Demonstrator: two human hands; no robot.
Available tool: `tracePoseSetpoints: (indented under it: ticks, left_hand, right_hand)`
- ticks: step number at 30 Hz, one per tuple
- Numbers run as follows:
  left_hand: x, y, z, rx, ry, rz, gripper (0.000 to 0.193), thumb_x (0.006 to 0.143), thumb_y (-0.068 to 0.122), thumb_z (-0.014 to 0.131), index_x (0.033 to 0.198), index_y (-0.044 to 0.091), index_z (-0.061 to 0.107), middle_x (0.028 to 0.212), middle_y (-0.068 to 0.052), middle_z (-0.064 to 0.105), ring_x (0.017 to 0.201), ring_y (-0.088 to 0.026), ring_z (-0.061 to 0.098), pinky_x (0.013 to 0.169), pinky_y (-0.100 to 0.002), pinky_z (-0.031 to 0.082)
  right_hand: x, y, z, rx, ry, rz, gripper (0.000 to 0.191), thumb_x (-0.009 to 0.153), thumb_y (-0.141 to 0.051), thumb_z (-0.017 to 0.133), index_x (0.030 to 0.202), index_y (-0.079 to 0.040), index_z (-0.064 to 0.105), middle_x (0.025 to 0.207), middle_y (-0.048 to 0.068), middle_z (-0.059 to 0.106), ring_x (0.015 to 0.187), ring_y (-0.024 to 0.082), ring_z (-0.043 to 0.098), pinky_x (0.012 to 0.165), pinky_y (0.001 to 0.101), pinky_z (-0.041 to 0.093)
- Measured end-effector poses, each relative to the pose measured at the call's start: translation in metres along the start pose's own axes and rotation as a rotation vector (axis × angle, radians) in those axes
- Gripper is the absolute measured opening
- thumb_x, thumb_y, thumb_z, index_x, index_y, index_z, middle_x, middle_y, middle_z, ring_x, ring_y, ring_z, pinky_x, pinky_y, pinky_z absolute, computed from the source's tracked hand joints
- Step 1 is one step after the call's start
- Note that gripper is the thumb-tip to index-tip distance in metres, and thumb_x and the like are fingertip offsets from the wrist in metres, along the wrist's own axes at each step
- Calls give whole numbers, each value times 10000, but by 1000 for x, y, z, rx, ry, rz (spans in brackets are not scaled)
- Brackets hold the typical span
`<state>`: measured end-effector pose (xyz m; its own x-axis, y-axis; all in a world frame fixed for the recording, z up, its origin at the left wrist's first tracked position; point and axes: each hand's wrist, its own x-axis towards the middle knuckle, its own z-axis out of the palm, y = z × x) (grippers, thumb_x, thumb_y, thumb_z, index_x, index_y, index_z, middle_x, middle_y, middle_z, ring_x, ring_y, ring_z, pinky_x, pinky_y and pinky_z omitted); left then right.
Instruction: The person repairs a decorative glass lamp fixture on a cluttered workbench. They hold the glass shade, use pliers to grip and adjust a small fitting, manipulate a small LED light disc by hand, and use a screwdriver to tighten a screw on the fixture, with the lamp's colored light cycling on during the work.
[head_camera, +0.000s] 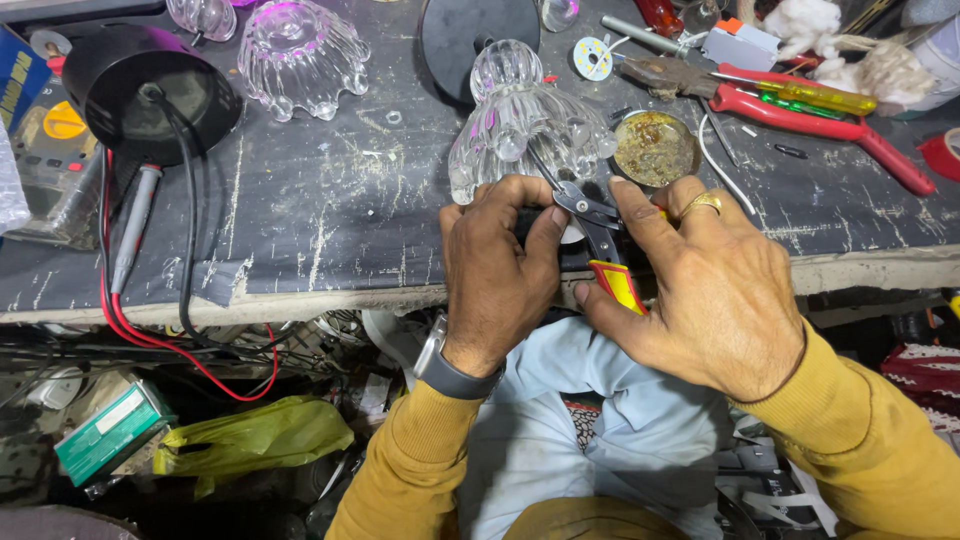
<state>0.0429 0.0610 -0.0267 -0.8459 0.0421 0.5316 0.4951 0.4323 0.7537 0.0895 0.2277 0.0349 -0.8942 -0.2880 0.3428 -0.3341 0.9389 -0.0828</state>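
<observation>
Pliers (598, 235): nose toward upper left, red-yellow handles toward lower right.
Right hand (715, 285): grip pinching pliers.
Left hand (497, 268): grip pressed on pliers' nose.
Round tin (655, 148): brownish paste inside.

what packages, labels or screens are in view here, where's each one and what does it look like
Green box: under the bench at lower left, flat cardboard carton, green with a white label panel on its side.
Yellow bag: beside the green box, crumpled yellow-green plastic.
Meter: far left on the bench top, grey body, yellow dial, partly hidden by a black round base.
Blue package: top left edge, blue with yellow print, mostly cut off.
No lit screen shows.
</observation>
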Motion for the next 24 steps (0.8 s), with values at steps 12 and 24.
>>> tracePoseSetpoints:
  ticks: [12,24]
  left_hand:
    - [0,0,0,-5,-6,35,63,942,144,696,988,118,662,901,14,705,895,-192,655,893,-371,352]
    - [-1,2,1,-5,10,21,66,946,155,698,997,123,671,936,15,716,916,-186,658,900,-357,361]
  right_hand:
    - [-1,-1,8,48,15,-12,688,852,-377,760,1405,5,612,1038,190,594,883,375,622,693,492,522]
    - [0,5,-2,9,67,-51,801,692,-466,815,1323,-3,643,1001,186,600,912,380,617,676,484,515]
